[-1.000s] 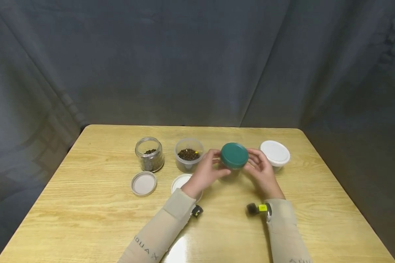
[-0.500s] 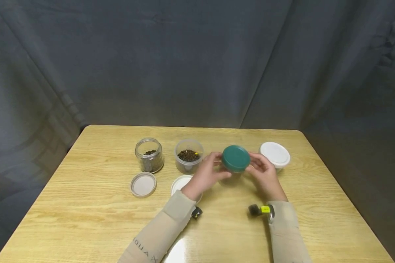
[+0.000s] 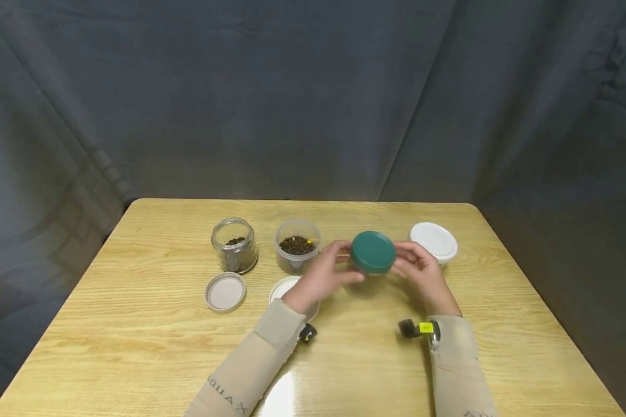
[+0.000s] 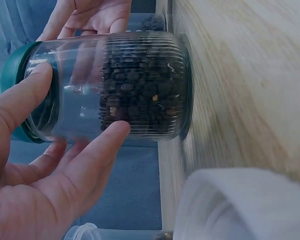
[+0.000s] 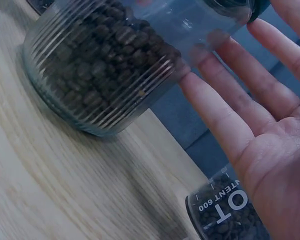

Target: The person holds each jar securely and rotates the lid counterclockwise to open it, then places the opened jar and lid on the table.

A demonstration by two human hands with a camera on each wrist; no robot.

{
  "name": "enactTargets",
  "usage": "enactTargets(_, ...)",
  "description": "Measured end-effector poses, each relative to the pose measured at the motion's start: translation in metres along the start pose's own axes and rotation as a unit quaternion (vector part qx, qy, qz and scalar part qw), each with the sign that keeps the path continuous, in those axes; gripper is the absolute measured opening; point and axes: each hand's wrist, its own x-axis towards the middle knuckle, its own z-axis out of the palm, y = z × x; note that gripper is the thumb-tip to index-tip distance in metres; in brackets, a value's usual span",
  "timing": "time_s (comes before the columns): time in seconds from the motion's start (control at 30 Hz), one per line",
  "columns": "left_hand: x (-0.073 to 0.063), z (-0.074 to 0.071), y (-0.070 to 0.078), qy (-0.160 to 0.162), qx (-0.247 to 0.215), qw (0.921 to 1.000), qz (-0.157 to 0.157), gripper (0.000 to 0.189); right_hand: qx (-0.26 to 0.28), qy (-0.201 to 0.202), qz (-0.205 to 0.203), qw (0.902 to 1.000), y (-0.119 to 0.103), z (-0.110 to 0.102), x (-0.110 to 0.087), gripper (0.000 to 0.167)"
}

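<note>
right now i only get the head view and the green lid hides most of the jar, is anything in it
observer: Yes, the left wrist view shows dark pellets in the lower part of the clear jar.

operator: is that lower part smooth

observer: No, the left wrist view shows fine ridges running around it.

operator: and the white-lidded tub, anything in there

observer: Yes, the right wrist view shows dark pellets through its clear side.
</note>
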Motion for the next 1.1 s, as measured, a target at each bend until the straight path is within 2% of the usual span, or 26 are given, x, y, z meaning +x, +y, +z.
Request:
enactTargets(0.1, -0.0001, 0.0000, -0.0008, 0.000, -0.001, 1.0000, 0.002, 0.072, 0.000, -0.005, 0.005, 1.0000, 0.0002, -0.0010, -0.0007, 0.032)
enactTargets(0.2, -0.0005, 0.0001, -0.0014, -0.001, -0.006, 1.0000, 0.008, 0.071, -0.029, -0.013, 0.012, 0.9994, -0.0001, -0.0017, -0.0012, 0.037)
enactTargets(0.37, -0.0006, 0.0000, -0.0025, -0.002, -0.008, 0.9998, 0.015, 0.071, -0.098, -0.040, 0.012, 0.9943, -0.0023, -0.0001, 0.0003, 0.056)
enactTargets(0.53, 0.0001, -0.0006, -0.0030, -0.005, -0.001, 0.9998, 0.018, 0.071, -0.116, -0.058, 0.006, 0.9915, -0.0058, 0.0040, 0.0037, 0.068)
enactTargets(0.77, 0.0010, -0.0017, -0.0013, -0.007, 0.002, 0.9998, 0.018, 0.071, -0.102, -0.041, -0.008, 0.9939, -0.0092, 0.0056, 0.0054, 0.072)
enactTargets(0.93, 0.0006, -0.0018, -0.0010, -0.009, 0.003, 0.9998, 0.019, 0.070, -0.072, -0.040, -0.027, 0.9962, -0.0095, 0.0046, 0.0048, 0.066)
enactTargets(1.1, 0.0003, -0.0018, -0.0016, -0.008, -0.002, 0.9998, 0.016, 0.069, -0.073, -0.041, -0.022, 0.9962, -0.0093, 0.0022, 0.0043, 0.058)
